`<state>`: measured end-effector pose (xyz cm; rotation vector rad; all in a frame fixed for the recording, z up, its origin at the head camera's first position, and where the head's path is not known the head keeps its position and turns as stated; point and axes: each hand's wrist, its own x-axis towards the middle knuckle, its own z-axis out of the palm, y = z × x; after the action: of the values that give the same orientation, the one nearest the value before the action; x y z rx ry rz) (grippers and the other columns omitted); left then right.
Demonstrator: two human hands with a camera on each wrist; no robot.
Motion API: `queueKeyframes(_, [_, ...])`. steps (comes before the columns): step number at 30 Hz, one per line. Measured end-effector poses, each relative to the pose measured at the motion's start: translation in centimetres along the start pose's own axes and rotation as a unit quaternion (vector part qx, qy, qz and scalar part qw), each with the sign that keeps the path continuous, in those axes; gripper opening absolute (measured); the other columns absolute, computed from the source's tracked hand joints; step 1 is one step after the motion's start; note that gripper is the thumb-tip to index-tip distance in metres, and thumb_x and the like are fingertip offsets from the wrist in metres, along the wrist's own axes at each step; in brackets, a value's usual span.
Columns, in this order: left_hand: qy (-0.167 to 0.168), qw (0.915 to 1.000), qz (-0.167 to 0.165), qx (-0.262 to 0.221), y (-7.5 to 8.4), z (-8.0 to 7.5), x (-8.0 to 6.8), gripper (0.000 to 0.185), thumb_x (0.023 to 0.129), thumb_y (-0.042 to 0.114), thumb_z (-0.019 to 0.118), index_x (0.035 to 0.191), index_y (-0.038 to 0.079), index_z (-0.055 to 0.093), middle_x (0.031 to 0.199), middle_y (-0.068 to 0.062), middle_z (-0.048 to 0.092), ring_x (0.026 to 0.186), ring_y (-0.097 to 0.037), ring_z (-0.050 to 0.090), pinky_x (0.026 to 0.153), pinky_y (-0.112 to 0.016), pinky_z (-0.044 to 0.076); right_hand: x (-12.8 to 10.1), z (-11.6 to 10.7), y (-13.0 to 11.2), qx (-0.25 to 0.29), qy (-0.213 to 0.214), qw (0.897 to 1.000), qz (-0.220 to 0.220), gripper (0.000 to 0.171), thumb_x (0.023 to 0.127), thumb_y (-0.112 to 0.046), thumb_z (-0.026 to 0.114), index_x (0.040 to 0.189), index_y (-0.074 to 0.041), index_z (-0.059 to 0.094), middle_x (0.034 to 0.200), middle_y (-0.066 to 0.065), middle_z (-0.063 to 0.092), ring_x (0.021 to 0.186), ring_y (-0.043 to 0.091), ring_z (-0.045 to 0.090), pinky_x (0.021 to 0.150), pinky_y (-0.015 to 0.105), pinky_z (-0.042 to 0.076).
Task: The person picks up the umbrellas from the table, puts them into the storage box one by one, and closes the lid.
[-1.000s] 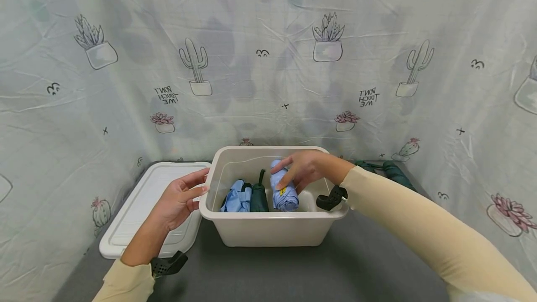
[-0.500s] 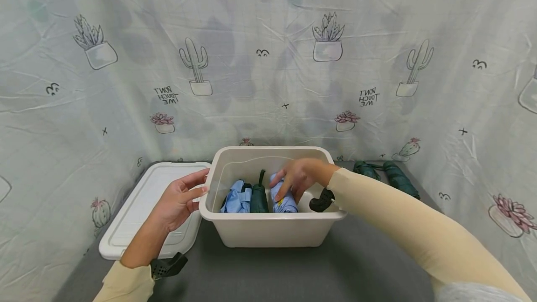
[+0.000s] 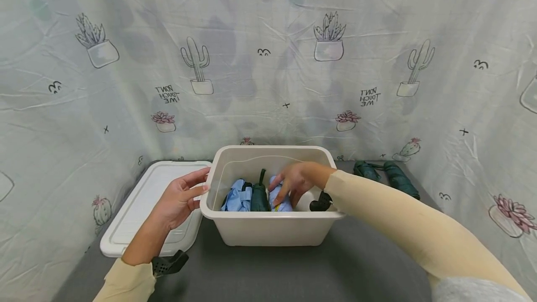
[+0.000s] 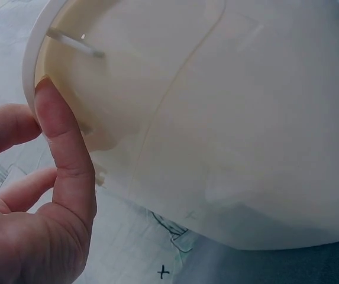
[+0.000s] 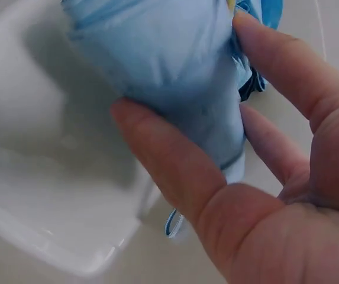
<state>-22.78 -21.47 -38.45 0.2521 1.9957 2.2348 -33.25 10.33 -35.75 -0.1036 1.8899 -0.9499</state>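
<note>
A light-blue folded umbrella (image 3: 276,195) is low inside the beige plastic bin (image 3: 274,229), and my right hand (image 3: 299,178) grips it with thumb and fingers on opposite sides. Seen from the right wrist, the held umbrella (image 5: 163,65) has rolled cloth and a small loop cord (image 5: 172,223). To its left in the bin stand a dark green folded umbrella (image 3: 259,198), strap up, and a looser blue folded one (image 3: 238,199). My left hand (image 3: 180,199) pinches the bin's left rim (image 4: 33,65) between thumb and fingers.
The white lid (image 3: 147,204) lies flat left of the bin on the grey table (image 3: 268,274). Behind my right forearm, two dark green rolled things (image 3: 400,180) lie at the back right. A cactus-print curtain (image 3: 268,78) hangs close behind everything.
My right hand has lowered the light-blue umbrella deeper into the bin, beside the dark green one. The left hand has stayed on the rim.
</note>
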Motion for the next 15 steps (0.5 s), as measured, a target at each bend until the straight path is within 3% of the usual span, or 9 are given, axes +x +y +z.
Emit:
queueKeyframes(5, [0.000, 1.0000, 0.000, 0.001, -0.1, -0.1, 0.0, 0.063, 0.101, 0.008, 0.064, 0.156, -0.005, 0.035, 0.125, -0.002, 0.062, 0.107, -0.016, 0.073, 0.082, -0.033, 0.064, 0.1, 0.1, -0.1, 0.001, -0.004, 1.000, -0.005, 0.067, 0.089, 0.008, 0.072, 0.151, -0.005, 0.049, 0.133, 0.018, 0.056, 0.100, 0.029, 0.067, 0.104, 0.048, 0.055])
queueKeyframes(10, [0.005, 1.0000, 0.002, 0.006, 0.0, -0.1, 0.0, 0.063, 0.101, 0.009, 0.065, 0.155, -0.004, 0.037, 0.126, -0.002, 0.062, 0.107, -0.016, 0.073, 0.083, -0.033, 0.064, -0.2, -0.1, -0.2, 0.007, 0.000, 1.000, -0.008, 0.067, 0.091, 0.008, 0.069, 0.152, -0.003, 0.044, 0.121, 0.018, 0.065, 0.114, 0.035, 0.067, 0.108, 0.050, 0.052])
queueKeyframes(15, [0.001, 1.0000, 0.000, 0.006, -0.1, -0.2, 0.1, 0.062, 0.101, 0.009, 0.064, 0.155, -0.004, 0.037, 0.125, -0.003, 0.062, 0.107, -0.016, 0.073, 0.083, -0.034, 0.063, -1.0, -0.2, -0.4, -0.008, -0.002, 1.000, -0.018, 0.067, 0.091, 0.002, 0.073, 0.152, -0.004, 0.045, 0.134, 0.018, 0.061, 0.126, 0.041, 0.062, 0.108, 0.052, 0.052])
